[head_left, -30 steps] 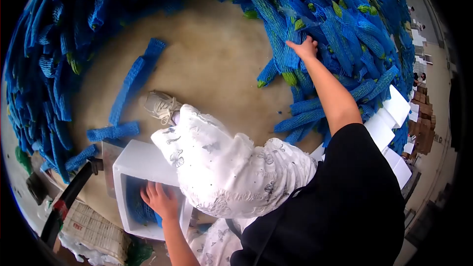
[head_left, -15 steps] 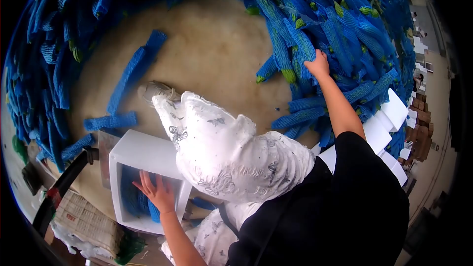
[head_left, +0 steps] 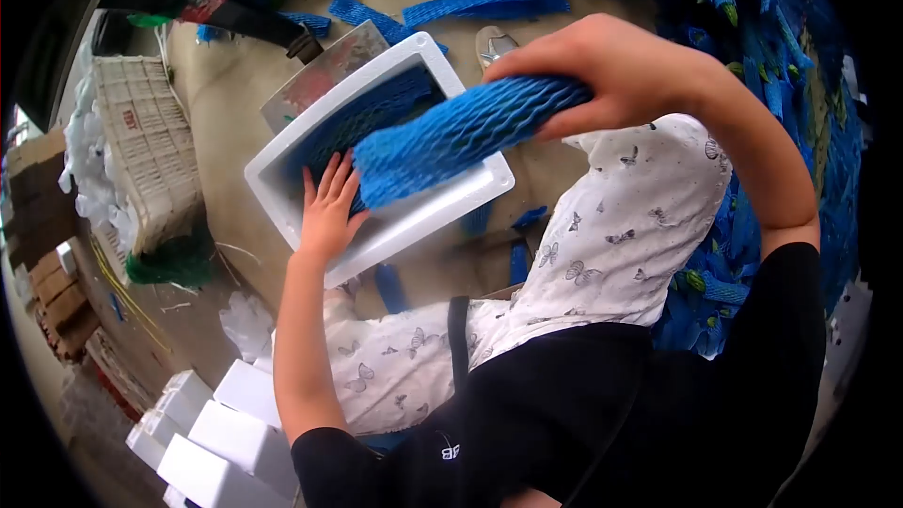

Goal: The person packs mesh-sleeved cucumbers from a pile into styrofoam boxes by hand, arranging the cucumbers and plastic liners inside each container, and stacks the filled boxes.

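Observation:
My right hand (head_left: pixel 611 71) grips a vegetable in a blue foam net sleeve (head_left: pixel 461 136) by one end. Dark green shows faintly through the mesh. This sleeve hangs tilted over a white foam box (head_left: pixel 376 249), its free end close to my left hand (head_left: pixel 329 212). My left hand reaches inside the box with fingers spread, resting on blue-sleeved vegetables (head_left: pixel 362 118) at the bottom. Part of the box's contents is hidden behind the held sleeve.
Blue-sleeved vegetables with green tips (head_left: pixel 724 0) are heaped at the right. Loose blue sleeves (head_left: pixel 480 5) lie beyond the box, near a dark bar (head_left: pixel 216 9). A pale woven crate (head_left: pixel 150 136) stands left, with white foam boxes (head_left: pixel 235 433) at lower left.
My right hand has come from the heap to above the box, carrying a sleeved vegetable. The view has turned toward the box. My left hand stays inside it.

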Action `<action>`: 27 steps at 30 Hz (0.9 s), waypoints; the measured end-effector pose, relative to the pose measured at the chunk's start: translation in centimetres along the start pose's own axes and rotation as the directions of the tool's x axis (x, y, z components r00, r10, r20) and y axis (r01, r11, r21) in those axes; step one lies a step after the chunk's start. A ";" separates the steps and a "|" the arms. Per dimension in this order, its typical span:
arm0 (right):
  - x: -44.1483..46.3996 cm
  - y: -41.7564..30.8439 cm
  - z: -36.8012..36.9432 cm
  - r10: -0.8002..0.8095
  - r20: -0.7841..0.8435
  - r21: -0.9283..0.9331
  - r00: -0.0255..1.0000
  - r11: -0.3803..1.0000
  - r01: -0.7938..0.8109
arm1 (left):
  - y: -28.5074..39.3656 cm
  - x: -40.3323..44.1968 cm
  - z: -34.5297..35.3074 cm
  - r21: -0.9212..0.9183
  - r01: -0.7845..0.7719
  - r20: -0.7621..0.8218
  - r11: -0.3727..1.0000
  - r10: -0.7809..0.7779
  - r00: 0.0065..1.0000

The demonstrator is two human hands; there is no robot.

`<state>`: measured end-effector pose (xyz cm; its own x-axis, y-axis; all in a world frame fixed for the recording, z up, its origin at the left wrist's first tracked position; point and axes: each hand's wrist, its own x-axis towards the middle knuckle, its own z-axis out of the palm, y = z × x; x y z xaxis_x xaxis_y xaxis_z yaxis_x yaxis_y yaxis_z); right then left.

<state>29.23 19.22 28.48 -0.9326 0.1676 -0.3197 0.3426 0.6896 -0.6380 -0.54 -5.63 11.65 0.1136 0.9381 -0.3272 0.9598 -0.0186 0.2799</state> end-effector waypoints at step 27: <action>-11.0 -3.9 5.9 0.066 -0.923 0.136 0.380 0.978 0.160 | 6.9 1.9 -1.4 -0.063 -0.171 0.077 0.983 0.176 0.981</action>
<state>38.81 10.51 30.35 -0.4361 0.7595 0.4828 0.2014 0.6052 -0.7702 5.95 -3.46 14.21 0.3003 0.8905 -0.3417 0.9082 -0.1574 0.3879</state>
